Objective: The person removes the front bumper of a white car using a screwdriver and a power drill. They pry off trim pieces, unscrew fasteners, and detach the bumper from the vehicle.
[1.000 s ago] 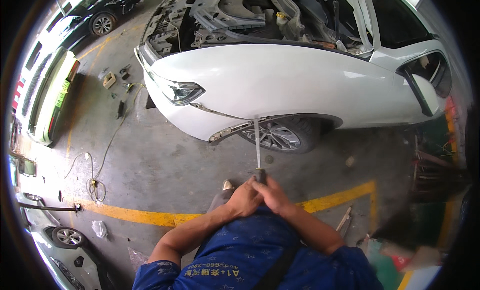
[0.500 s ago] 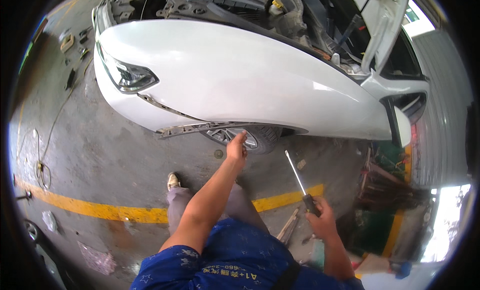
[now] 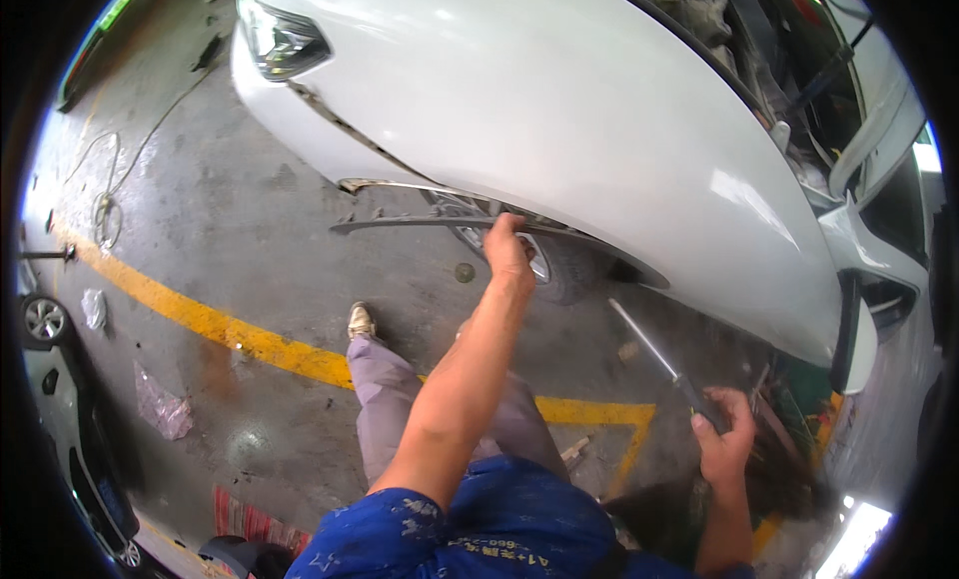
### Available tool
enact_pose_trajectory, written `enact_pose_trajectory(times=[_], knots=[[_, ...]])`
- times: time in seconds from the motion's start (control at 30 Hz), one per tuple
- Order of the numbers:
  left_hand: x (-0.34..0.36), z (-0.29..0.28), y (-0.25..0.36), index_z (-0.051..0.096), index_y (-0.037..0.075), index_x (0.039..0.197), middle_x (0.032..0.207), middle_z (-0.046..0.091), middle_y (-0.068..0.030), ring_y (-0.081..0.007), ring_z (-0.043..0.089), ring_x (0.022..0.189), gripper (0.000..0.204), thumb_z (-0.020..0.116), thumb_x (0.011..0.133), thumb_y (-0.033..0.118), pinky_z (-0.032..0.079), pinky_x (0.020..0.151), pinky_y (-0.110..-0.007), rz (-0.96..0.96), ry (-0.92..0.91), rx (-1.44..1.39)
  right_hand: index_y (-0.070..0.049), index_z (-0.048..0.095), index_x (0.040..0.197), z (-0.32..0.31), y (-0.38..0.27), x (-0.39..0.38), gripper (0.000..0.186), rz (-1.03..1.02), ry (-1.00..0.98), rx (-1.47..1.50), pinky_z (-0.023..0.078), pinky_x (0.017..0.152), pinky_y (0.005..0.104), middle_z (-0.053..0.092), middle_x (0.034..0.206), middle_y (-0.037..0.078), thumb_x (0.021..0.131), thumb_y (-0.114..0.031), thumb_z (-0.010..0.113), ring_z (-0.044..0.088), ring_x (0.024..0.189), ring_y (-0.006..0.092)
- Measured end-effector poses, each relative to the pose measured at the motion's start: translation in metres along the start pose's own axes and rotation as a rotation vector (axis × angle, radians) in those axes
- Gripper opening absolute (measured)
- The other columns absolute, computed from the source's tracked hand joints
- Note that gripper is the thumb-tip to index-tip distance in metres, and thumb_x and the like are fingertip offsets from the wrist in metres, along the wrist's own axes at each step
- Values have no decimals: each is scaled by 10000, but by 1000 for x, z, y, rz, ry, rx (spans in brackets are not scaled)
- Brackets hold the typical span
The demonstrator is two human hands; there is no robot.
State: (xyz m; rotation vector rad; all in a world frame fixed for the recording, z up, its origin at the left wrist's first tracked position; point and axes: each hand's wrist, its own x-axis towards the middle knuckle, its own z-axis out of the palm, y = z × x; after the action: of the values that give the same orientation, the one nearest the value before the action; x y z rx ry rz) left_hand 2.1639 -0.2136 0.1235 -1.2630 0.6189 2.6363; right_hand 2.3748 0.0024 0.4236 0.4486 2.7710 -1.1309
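Note:
My left hand reaches out to the front wheel arch of a white car. Its fingers are closed on a dark wheel arch trim, whose front end stands away from the car's body. Behind that hand the wheel is partly hidden. At the right my right hand is wrapped round the dark handle of a screwdriver. The long metal shaft points up and left toward the car, with its tip touching nothing.
Above my hands spreads the white fender, with a headlight at its front and a side mirror at the right. A yellow line crosses the grey floor. A cable and crumpled plastic lie left.
The front end of the trim has come away from the car's body, and my left hand now grips it. The view has turned and shifted. My right hand still holds the screwdriver.

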Motion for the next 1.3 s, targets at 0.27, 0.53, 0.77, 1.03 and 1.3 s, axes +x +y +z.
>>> enact_pose_trajectory(times=[0.27, 0.53, 0.77, 1.03, 1.3], knots=[[-9, 26, -36, 479, 79, 1247, 1054, 576, -44, -124, 534, 811, 508, 700, 795, 151, 425, 607, -318, 253, -1, -28, -46, 483, 1200, 30, -13, 26, 462, -512, 345, 41, 493, 937, 374, 556, 1052, 126, 805, -214, 655, 521, 899, 203], [-23, -3, -19, 530, 44, 1170, 1063, 692, -60, -118, 551, 748, 325, 647, 870, 92, 490, 593, -341, 44, -174, 128, -132, 535, 1081, 123, -56, 74, 452, -1070, -40, 141, 579, 639, 412, 591, 953, 69, 745, -9, 811, 546, 733, 204], [-20, -15, -20, 516, 17, 1216, 1175, 709, -79, -101, 544, 701, 329, 604, 905, 75, 488, 575, -318, 85, -259, 124, -129, 543, 1037, 188, -67, 108, 369, -1213, -297, -99, 568, 601, 355, 628, 908, 0, 776, -6, 773, 590, 728, 179], [-17, -19, -28, 441, 19, 1277, 1213, 688, -91, -142, 629, 877, 412, 623, 912, 72, 510, 571, -306, 62, -289, 86, -81, 613, 900, 209, -43, 162, 240, -1275, -390, -170, 515, 534, 345, 616, 888, 60, 712, -42, 756, 606, 676, 235], [-24, -31, -28, 430, 31, 1306, 1211, 682, -119, -166, 595, 1043, 452, 660, 919, 69, 511, 878, -322, 142, -342, -30, -132, 518, 708, 263, -40, 180, 180, -1234, -2, -261, 461, 452, 328, 469, 680, 13, 706, -218, 677, 559, 566, 179]])
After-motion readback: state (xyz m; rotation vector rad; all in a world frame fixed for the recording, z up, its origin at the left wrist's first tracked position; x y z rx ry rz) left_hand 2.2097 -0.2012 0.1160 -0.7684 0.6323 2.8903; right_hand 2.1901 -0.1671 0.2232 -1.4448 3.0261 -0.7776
